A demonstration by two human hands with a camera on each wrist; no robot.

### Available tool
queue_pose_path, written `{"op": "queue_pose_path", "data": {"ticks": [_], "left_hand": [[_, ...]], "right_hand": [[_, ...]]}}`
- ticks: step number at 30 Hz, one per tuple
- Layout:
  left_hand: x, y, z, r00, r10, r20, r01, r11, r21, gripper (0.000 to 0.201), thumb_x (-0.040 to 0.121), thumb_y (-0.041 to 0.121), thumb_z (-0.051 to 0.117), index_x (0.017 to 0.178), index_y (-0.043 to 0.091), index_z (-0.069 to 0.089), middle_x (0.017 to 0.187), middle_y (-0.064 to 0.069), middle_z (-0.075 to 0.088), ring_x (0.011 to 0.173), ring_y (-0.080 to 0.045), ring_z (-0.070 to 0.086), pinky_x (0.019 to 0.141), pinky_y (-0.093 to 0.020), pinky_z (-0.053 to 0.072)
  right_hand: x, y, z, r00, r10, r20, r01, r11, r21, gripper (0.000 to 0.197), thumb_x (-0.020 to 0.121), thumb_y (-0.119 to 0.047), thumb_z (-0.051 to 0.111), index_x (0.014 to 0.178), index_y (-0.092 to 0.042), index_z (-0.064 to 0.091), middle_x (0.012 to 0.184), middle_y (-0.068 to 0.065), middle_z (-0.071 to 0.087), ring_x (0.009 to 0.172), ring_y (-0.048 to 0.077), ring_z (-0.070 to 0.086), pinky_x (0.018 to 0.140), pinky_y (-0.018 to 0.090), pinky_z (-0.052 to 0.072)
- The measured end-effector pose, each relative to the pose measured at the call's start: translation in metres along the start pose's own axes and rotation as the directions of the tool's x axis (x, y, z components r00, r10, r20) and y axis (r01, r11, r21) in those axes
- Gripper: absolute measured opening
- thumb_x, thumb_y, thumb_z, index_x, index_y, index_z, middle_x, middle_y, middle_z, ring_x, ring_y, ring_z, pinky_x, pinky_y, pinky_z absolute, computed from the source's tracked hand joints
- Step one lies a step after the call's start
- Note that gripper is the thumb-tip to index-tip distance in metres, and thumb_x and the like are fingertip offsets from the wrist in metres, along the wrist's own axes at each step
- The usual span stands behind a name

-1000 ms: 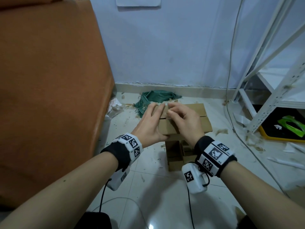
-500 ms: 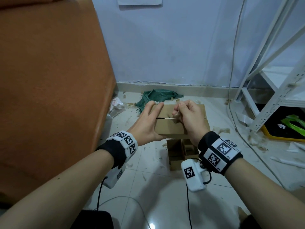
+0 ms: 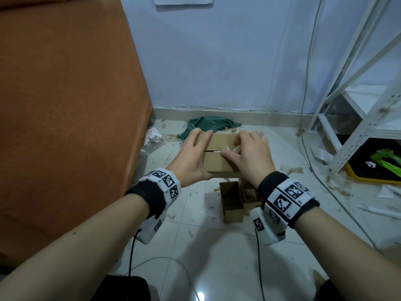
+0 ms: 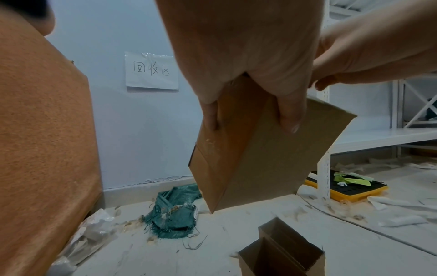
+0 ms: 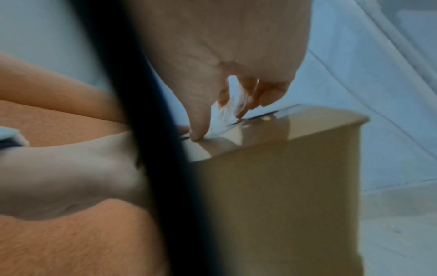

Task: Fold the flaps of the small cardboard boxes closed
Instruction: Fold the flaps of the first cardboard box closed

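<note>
I hold a small brown cardboard box in the air over the floor, its top flaps lying flat with a narrow dark seam between them. My left hand grips the box's left end, fingers over the top and thumb underneath; the left wrist view shows the left hand wrapped round the box. My right hand lies on the right half of the top. In the right wrist view its thumb and fingers pinch a strip of clear tape at the seam of the box.
Two open small boxes stand on the floor right below my hands. An orange upholstered block fills the left. A green cloth lies by the wall. A white rack, a yellow-rimmed tray and a hanging cable are at right.
My right hand has moved from the middle of the box top to its right half, pinching tape at the seam. The flaps now lie flat, and the left hand keeps its grip.
</note>
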State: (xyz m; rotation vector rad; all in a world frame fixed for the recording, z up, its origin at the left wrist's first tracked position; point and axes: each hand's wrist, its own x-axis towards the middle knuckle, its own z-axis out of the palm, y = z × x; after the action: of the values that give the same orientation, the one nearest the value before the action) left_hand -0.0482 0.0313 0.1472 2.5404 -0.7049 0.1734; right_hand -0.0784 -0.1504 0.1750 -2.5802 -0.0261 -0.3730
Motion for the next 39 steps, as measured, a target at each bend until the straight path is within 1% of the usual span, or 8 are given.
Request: {"op": "queue_pose_path", "data": {"ticks": [4,12,16,18,21,29,34,39], "left_hand": [[-0.004,-0.006,0.001,0.998,0.014,0.062,-0.017,0.998,0.052,0.112,0.065,0.041,0.086,0.151,0.022,0.019,0.151,-0.002,0.013,0.136,-0.029,0.030,0.108,-0.047,0.041],[-0.006,-0.012,-0.005,1.000,-0.001,0.010,0.001,0.999,-0.053,0.110,0.063,0.039,0.089,0.149,0.017,0.023,0.142,-0.003,0.019,0.120,-0.013,0.033,0.105,-0.031,0.039],[-0.007,-0.018,-0.007,1.000,-0.006,0.014,0.006,0.998,-0.061,0.111,0.063,0.039,0.089,0.149,0.017,0.023,0.141,-0.002,0.019,0.122,-0.017,0.036,0.106,-0.036,0.041],[-0.008,-0.019,-0.007,1.000,0.007,0.024,-0.006,0.999,-0.046,0.110,0.064,0.039,0.089,0.150,0.018,0.022,0.141,-0.002,0.018,0.121,-0.015,0.035,0.105,-0.036,0.042],[-0.008,-0.023,-0.006,0.998,0.039,0.056,-0.038,0.999,-0.009,0.111,0.063,0.040,0.088,0.150,0.020,0.021,0.143,-0.002,0.017,0.124,-0.020,0.035,0.107,-0.040,0.042],[-0.009,-0.026,-0.007,0.996,0.053,0.066,-0.052,0.999,-0.011,0.111,0.064,0.038,0.088,0.150,0.019,0.021,0.145,-0.004,0.017,0.125,-0.020,0.035,0.106,-0.036,0.041],[-0.006,-0.025,-0.012,1.000,-0.011,0.019,0.012,0.999,-0.043,0.110,0.062,0.033,0.091,0.148,0.019,0.023,0.140,0.000,0.020,0.120,-0.016,0.036,0.104,-0.031,0.040],[-0.008,-0.023,-0.010,0.999,-0.037,0.024,0.038,0.998,-0.052,0.111,0.061,0.035,0.091,0.147,0.020,0.024,0.139,-0.002,0.021,0.120,-0.018,0.037,0.106,-0.033,0.040]], "right_hand": [[0.001,-0.002,0.002,0.983,-0.056,0.176,0.060,0.998,-0.016,0.018,0.095,-0.029,0.058,0.085,-0.014,0.056,0.085,0.003,0.057,0.087,0.024,0.054,0.070,0.031,0.035],[-0.001,-0.003,0.005,0.987,0.049,0.155,-0.109,0.907,0.406,0.026,0.101,-0.022,0.048,0.076,-0.017,0.055,0.083,-0.006,0.060,0.082,0.015,0.053,0.071,0.033,0.042],[-0.002,-0.001,0.008,0.982,0.100,0.161,-0.178,0.777,0.603,0.022,0.101,-0.021,0.049,0.085,-0.010,0.060,0.109,-0.002,0.069,0.097,0.014,0.061,0.083,0.032,0.048],[-0.001,0.000,0.008,0.976,0.111,0.186,-0.205,0.752,0.627,0.025,0.103,-0.023,0.045,0.096,-0.005,0.061,0.089,0.000,0.069,0.078,0.009,0.061,0.068,0.020,0.049],[-0.002,0.001,0.006,0.974,0.111,0.196,-0.209,0.770,0.603,0.029,0.105,-0.028,0.038,0.094,-0.007,0.055,0.073,-0.001,0.055,0.061,0.012,0.051,0.053,0.020,0.042],[0.001,0.005,0.004,0.978,0.096,0.186,-0.191,0.774,0.604,0.029,0.091,-0.047,0.056,0.101,-0.026,0.038,0.091,0.007,0.058,0.078,0.022,0.056,0.066,0.034,0.045],[0.000,0.009,0.005,0.991,-0.124,0.054,0.111,0.973,0.202,0.023,0.091,-0.006,0.055,0.106,-0.019,0.043,0.103,0.001,0.045,0.089,0.019,0.046,0.074,0.033,0.038],[-0.005,0.011,0.007,0.990,-0.140,0.015,0.140,0.990,0.033,0.030,0.098,-0.017,0.048,0.128,-0.015,0.051,0.125,0.008,0.049,0.100,0.029,0.056,0.084,0.041,0.050]]}}
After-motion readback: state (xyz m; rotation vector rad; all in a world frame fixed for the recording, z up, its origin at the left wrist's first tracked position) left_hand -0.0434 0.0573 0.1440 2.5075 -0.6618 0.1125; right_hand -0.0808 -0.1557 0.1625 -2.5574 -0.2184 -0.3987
